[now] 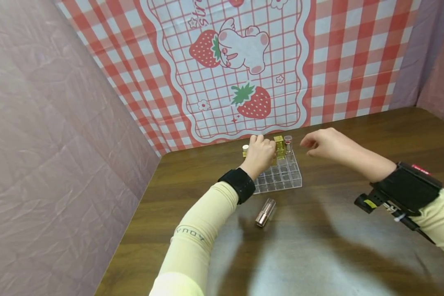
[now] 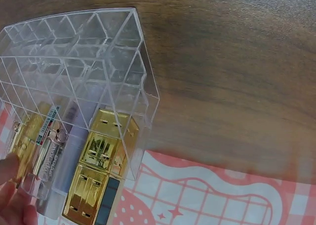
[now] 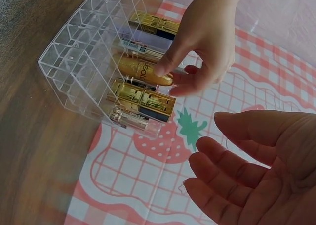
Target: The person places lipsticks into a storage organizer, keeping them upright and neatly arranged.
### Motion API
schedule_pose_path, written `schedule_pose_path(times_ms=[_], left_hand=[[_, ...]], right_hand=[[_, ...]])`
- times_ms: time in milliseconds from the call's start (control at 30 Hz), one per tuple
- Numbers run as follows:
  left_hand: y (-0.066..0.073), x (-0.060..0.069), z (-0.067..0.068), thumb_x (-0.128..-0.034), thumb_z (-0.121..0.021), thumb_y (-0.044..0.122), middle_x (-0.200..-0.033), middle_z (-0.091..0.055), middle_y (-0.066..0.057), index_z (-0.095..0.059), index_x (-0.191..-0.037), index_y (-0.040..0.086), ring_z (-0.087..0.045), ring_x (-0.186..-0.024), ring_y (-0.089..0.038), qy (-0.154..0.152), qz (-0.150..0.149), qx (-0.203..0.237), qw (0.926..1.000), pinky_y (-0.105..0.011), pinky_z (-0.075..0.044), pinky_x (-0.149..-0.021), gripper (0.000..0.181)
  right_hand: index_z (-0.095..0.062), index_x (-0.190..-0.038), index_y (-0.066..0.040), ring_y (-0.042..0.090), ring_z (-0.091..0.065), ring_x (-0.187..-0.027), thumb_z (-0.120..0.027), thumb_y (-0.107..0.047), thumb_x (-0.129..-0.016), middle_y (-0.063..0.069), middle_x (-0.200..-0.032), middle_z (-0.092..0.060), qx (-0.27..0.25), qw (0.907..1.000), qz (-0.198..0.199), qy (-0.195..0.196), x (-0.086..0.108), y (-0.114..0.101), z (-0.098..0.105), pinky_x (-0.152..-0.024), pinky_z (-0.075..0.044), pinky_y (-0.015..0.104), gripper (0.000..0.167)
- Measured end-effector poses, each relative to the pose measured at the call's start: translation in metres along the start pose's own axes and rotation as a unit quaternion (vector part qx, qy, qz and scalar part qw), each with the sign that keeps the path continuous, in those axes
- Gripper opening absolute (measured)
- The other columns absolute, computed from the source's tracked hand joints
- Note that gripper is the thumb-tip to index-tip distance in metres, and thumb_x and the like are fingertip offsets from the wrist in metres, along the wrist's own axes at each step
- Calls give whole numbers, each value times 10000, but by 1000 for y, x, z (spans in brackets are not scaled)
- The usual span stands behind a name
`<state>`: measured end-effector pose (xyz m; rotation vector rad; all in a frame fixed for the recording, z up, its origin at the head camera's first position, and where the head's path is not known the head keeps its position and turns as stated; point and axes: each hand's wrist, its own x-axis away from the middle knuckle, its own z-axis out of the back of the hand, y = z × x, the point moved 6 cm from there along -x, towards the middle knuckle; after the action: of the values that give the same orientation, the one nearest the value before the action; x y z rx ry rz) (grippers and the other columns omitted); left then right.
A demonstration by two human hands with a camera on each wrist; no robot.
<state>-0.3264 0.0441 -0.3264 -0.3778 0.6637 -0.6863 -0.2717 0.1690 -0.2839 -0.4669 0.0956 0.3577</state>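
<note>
A clear lipstick organizer (image 1: pixel 297 181) with a grid of slots stands near the back of the table. My left hand (image 1: pixel 260 154) is over its back row. In the right wrist view, that hand's thumb and fingers pinch a glittery gold lipstick (image 3: pixel 144 72) standing in a slot. Beside it are square gold lipsticks (image 3: pixel 157 105), a clear-capped lipstick (image 3: pixel 129 117) and a pale lilac tube (image 2: pixel 75 148). To the right of the organizer, my right hand (image 1: pixel 324 142) hovers with loosely bent fingers and holds nothing.
A rose-gold lipstick (image 1: pixel 265 213) lies on the wooden table (image 1: pixel 318 255) in front of the organizer. Behind it hangs a red-and-white checked cloth (image 1: pixel 355 49) with strawberry prints. A pink curtain (image 1: pixel 59 144) hangs along the left side.
</note>
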Motion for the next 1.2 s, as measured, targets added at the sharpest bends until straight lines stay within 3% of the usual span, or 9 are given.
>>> schedule_pose_path(times_ms=[167, 267, 400, 600, 733, 833, 900, 1067, 1200], left_hand=[[2, 3, 0, -778, -654, 302, -679, -627, 87, -582, -770, 192, -487, -705, -137, 521, -14, 15, 9986, -295, -330, -694, 132], [5, 5, -3, -798, -629, 257, -690, -636, 105, -617, -717, 223, -470, -703, -127, 540, -55, -68, 9985, -288, -314, -693, 88], [9, 5, -4, -851, -567, 178, -716, -639, 119, -637, -676, 251, -433, -701, -118, 406, -94, -204, 9989, -287, -288, -700, 202], [8, 7, -3, -867, -561, 165, -787, -614, 112, -684, -729, 273, -442, -746, -126, 267, -146, -272, 9992, -287, -299, -712, 214], [1, 9, 6, -847, -601, 206, -801, -604, 108, -689, -763, 274, -456, -741, -130, 678, -31, -81, 9977, -274, -316, -692, 139], [-7, 14, 14, -828, -631, 242, -805, -620, 112, -690, -795, 266, -459, -713, -123, 1118, 83, 64, 9937, -265, -323, -672, 71], [-15, 18, 18, -818, -649, 267, -828, -635, 106, -696, -837, 259, -453, -700, -126, 1220, 176, 195, 9922, -266, -321, -666, 51], [-44, 28, 28, -819, -657, 306, -921, -666, 88, -700, -944, 240, -485, -748, -144, 951, 642, 754, 9905, -282, -336, -688, 147], [-74, 39, 39, -820, -649, 341, -957, -671, 67, -694, -975, 221, -518, -832, -165, 831, 1257, 1190, 9814, -305, -353, -726, 202]], right_hand=[[-639, -997, 70, 341, -613, -861, -631, -8, -788, 219, -948, -650, 24, 10000, 35, 17, 0, 0, -3, -711, -494, 441, 224], [-641, -994, 69, 335, -615, -855, -634, -10, -787, 215, -943, -652, 27, 10000, 56, 21, 0, 1, -4, -712, -494, 440, 222], [-644, -992, 66, 325, -617, -850, -637, -11, -785, 209, -937, -654, 11, 10000, 39, 35, 2, 2, -7, -715, -494, 441, 221], [-643, -988, 72, 316, -616, -842, -641, 0, -781, 211, -928, -654, -39, 10000, 19, 1, 1, 2, -10, -716, -498, 442, 219], [-642, -986, 72, 317, -616, -836, -642, -2, -781, 212, -921, -653, -39, 10000, 13, -25, 1, 2, -11, -711, -500, 444, 218], [-642, -990, 65, 319, -614, -844, -639, -5, -782, 205, -924, -654, -52, 10000, -38, -31, 3, 1, -10, -709, -499, 441, 218], [-641, -993, 63, 322, -612, -848, -635, -9, -786, 205, -925, -653, -56, 10000, -39, -48, 5, -1, -9, -709, -497, 441, 220], [-650, -988, 41, 277, -598, -801, -634, -22, -783, 159, -869, -655, -3, 10000, -62, -8, 8, -7, -5, -693, -488, 429, 215], [-652, -988, 33, 231, -561, -748, -632, -10, -787, 121, -831, -643, 9, 9999, -120, 27, 11, -12, -2, -664, -483, 409, 207]])
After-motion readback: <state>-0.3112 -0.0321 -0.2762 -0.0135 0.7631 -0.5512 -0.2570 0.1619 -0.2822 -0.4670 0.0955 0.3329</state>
